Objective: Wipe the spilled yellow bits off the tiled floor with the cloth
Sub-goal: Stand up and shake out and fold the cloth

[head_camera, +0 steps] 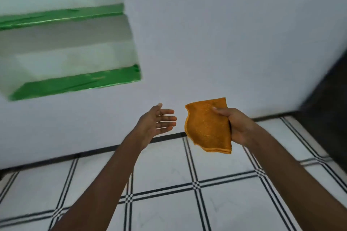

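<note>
My right hand (237, 125) grips a folded orange cloth (207, 127) by its right edge and holds it up in the air in front of the wall. A short gap to its left, my left hand (156, 121) is raised with the palm turned towards the cloth and the fingers spread, holding nothing. Below both arms lies the white tiled floor (165, 165) with black double lines. No yellow bits show on the tiles in view.
A pale wall (216, 43) fills the upper view and meets the floor along a dark skirting line. A recessed niche with green shelves (75, 82) is set into the wall at upper left. A dark surface (330, 95) stands at the right edge.
</note>
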A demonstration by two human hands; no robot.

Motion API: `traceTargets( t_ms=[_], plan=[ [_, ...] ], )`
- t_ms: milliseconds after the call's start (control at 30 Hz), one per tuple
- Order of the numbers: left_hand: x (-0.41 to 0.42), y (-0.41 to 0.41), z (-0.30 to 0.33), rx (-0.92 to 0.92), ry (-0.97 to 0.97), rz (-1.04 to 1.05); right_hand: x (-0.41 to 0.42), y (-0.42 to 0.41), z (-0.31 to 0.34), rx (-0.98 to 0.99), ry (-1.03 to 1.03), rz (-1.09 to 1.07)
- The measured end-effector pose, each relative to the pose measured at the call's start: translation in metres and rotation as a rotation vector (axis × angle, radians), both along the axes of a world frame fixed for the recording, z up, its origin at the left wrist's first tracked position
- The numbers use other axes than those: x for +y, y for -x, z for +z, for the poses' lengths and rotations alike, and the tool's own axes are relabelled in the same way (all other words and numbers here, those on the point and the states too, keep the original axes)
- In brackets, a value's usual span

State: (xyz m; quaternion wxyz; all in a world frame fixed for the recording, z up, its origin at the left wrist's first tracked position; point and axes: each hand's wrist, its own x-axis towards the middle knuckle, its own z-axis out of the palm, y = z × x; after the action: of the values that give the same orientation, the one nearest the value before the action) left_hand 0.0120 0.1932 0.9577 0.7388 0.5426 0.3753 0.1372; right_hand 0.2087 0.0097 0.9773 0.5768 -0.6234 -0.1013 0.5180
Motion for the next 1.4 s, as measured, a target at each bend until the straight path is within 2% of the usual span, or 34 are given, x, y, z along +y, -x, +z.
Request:
traceTargets(
  t_ms=[133, 333, 600, 833, 1100, 1300, 1400],
  plan=[
    [-0.104, -0.109, -0.005, 0.002, 0.006, -0.274, -0.140, -0.055, -0.006, -0.002, 0.016, -0.242],
    [-0.324, -0.257, -0.024, 0.030, 0.044, -0.629, -0.388, -0.120, -0.020, 0.030, 0.051, -0.598],
    [-0.586, -0.376, -0.058, 0.128, 0.074, -0.982, -0.649, -0.150, -0.046, 0.138, 0.118, -1.005],
    [-0.737, -0.440, -0.095, 0.205, 0.089, -1.201, -0.790, -0.154, -0.080, 0.199, 0.092, -1.244],
    [-0.851, -0.528, -0.167, 0.304, 0.091, -1.304, -0.891, -0.219, -0.151, 0.252, 0.142, -1.305],
    [-0.922, -0.595, -0.278, 0.459, -0.068, -1.357, -0.951, -0.286, -0.281, 0.384, 0.175, -1.366],
    [-0.955, -0.624, -0.367, 0.543, -0.088, -1.363, -0.975, -0.316, -0.378, 0.472, 0.171, -1.395]
  ],
)
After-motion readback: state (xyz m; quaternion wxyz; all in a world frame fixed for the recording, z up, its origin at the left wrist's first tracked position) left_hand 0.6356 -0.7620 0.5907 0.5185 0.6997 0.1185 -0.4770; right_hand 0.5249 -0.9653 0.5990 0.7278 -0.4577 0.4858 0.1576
